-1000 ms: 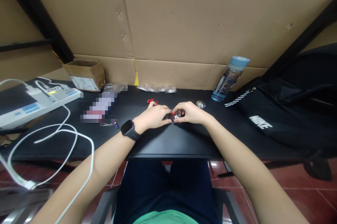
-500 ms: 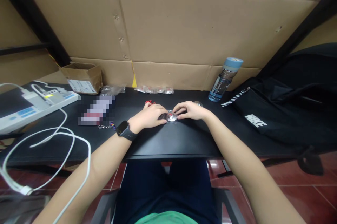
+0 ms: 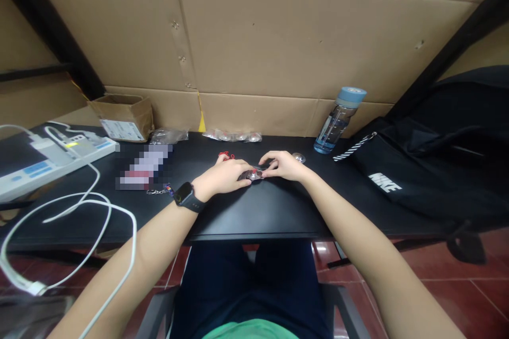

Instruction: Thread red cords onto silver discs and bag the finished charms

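Between my hands, at the middle of the black table, lies a small clear packet (image 3: pixel 254 174) with something shiny and a red spot in it. My left hand (image 3: pixel 227 175), below a black watch, has its fingers and thumb closed on the packet's left side. On the other side, my right hand (image 3: pixel 283 166) pinches the packet's right edge with thumb and fingertips. A small shiny round piece (image 3: pixel 298 158) sits just behind my right hand. Red cords (image 3: pixel 226 156) show behind my left hand.
Clear packets (image 3: pixel 233 136) lie along the cardboard wall. A blue-capped bottle (image 3: pixel 336 121) and black bag (image 3: pixel 385 182) stand right. Left are an open carton (image 3: pixel 126 116), a power strip (image 3: pixel 35 172), white cables and a blurred-out item (image 3: pixel 145 168).
The packet between my hands has shifted slightly left and looks turned or tilted. My right hand has moved a little left with it, while my left hand has barely moved.
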The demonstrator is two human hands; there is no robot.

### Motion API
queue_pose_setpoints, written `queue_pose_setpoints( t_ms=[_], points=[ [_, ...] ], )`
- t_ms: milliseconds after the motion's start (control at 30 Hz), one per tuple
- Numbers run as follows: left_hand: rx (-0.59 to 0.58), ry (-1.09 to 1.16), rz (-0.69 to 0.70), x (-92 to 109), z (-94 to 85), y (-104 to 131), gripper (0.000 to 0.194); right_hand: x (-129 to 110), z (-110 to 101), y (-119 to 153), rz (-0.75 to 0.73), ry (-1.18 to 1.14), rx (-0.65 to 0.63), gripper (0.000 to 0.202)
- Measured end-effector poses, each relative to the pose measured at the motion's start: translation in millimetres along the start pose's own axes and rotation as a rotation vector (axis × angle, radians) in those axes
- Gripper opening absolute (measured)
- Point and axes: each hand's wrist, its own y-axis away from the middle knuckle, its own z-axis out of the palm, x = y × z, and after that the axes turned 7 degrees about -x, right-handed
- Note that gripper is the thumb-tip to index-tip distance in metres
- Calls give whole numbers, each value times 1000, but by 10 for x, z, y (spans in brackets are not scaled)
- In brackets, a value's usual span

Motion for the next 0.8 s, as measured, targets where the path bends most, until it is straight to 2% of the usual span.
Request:
queue_pose_setpoints(
  t_ms=[467,800],
  points=[
    [-11,52,-11,-5,-29,5,35,-89,96,-57,-116,292,100,36],
    [-7,26,31,-4,-64,13,32,-76,181,-103,-260,510,188,26]
  ],
)
